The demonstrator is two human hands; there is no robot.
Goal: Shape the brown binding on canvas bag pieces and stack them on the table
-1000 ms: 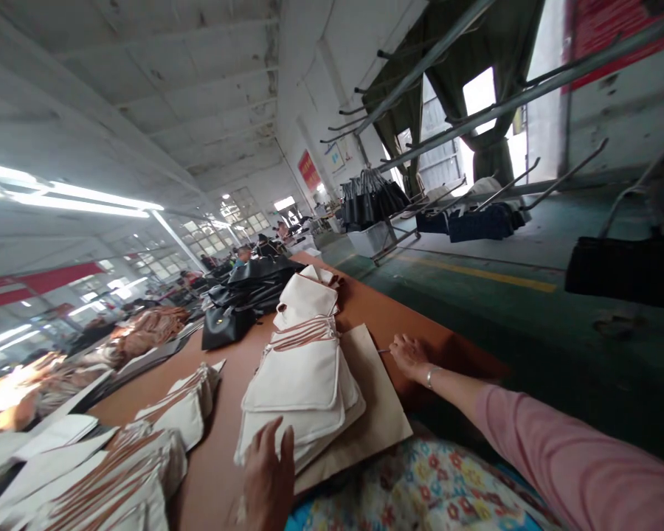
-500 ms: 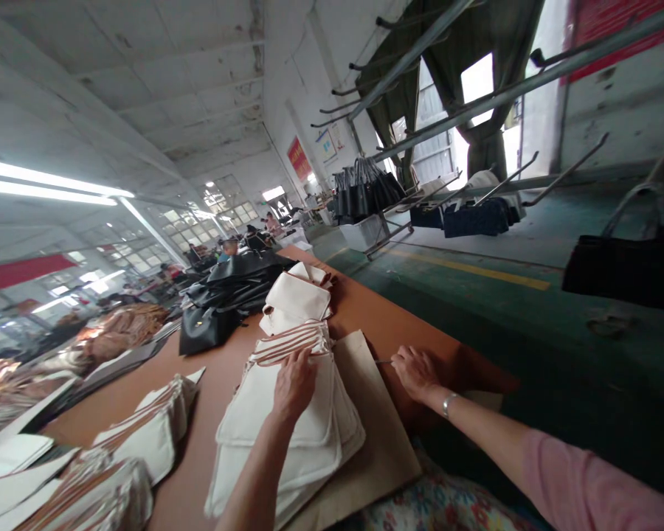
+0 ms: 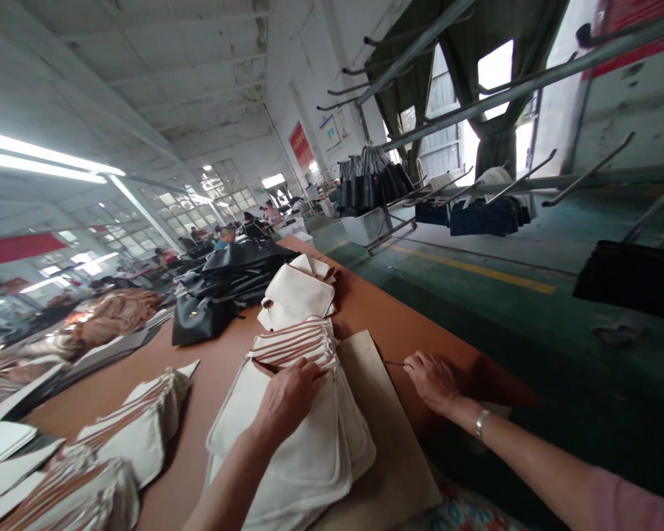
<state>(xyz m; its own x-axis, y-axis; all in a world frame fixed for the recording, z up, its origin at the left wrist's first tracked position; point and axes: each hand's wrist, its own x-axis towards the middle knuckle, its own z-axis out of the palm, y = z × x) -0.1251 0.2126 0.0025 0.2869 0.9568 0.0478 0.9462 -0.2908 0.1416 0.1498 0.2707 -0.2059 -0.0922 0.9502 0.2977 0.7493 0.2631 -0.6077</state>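
Note:
A fanned stack of cream pieces with brown edging (image 3: 310,450) lies on the brown table (image 3: 199,413), partly over a tan board (image 3: 376,391). My left hand (image 3: 291,398) is closed at the upper edge of the top piece, which gapes a little there. On the table to the right, my right hand (image 3: 431,380) pinches a thin pointed tool (image 3: 395,363) whose tip points left toward the board. A silver bracelet (image 3: 481,423) circles my right wrist.
Beyond the stack sit more cream pieces (image 3: 299,290) and a pile of black bags (image 3: 204,317). Further cream bundles (image 3: 144,428) lie at left. A metal rack (image 3: 448,114) stands beyond the table's right edge. People work far back.
The view has shifted slightly. My left hand has turned at the stack's top edge, and the top piece's edge now gapes. My right hand still holds the thin tool.

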